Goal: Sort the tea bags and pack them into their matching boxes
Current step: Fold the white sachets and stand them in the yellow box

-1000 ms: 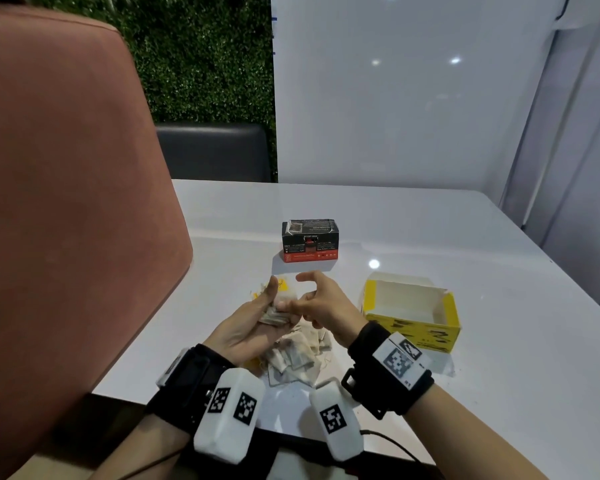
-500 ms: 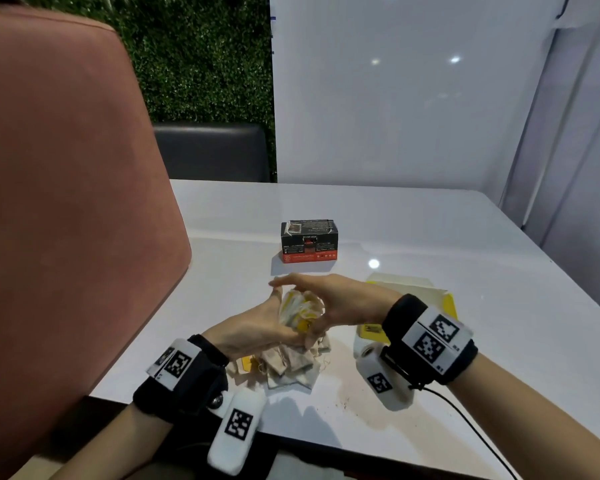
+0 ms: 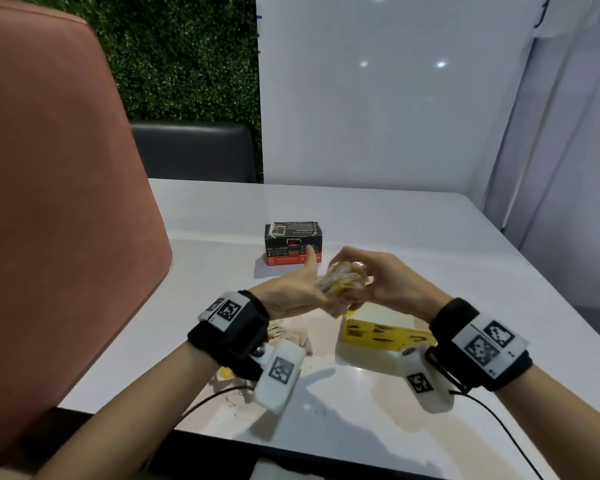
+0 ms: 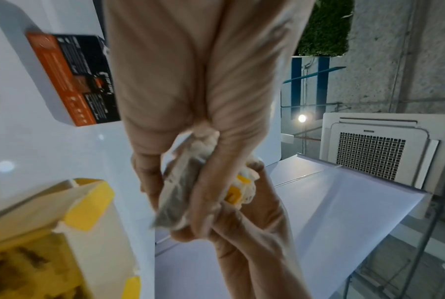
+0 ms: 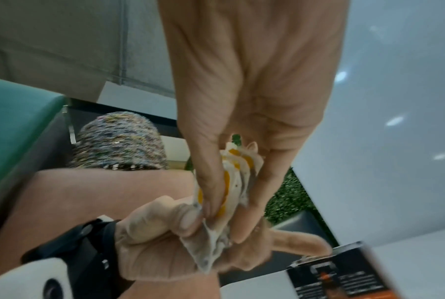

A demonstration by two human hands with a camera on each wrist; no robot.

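A bundle of tea bags [image 3: 340, 282] with yellow tags is held between both hands above the table. My left hand [image 3: 312, 292] cups it from below with the thumb up. My right hand [image 3: 364, 285] pinches it from the right. In the right wrist view thumb and fingers squeeze the tea bags [image 5: 237, 182]. In the left wrist view my left fingers curl round the bundle [image 4: 177, 194]. The open yellow box [image 3: 385, 336] lies just beneath the hands, partly hidden. A shut black and red box [image 3: 293, 242] stands behind. Loose tea bags [image 3: 291, 337] lie under my left wrist.
The white table [image 3: 430, 244] has bare surface to the right and behind the boxes. A large pink chair back [image 3: 59, 202] fills the left side. A white wall panel [image 3: 378, 98] stands behind the table. Cables [image 3: 506, 431] trail from my wrists over the near edge.
My right hand took hold of the bundle in my left palm. Both hands then lifted it up and to the right, from over the loose pile to over the yellow box.
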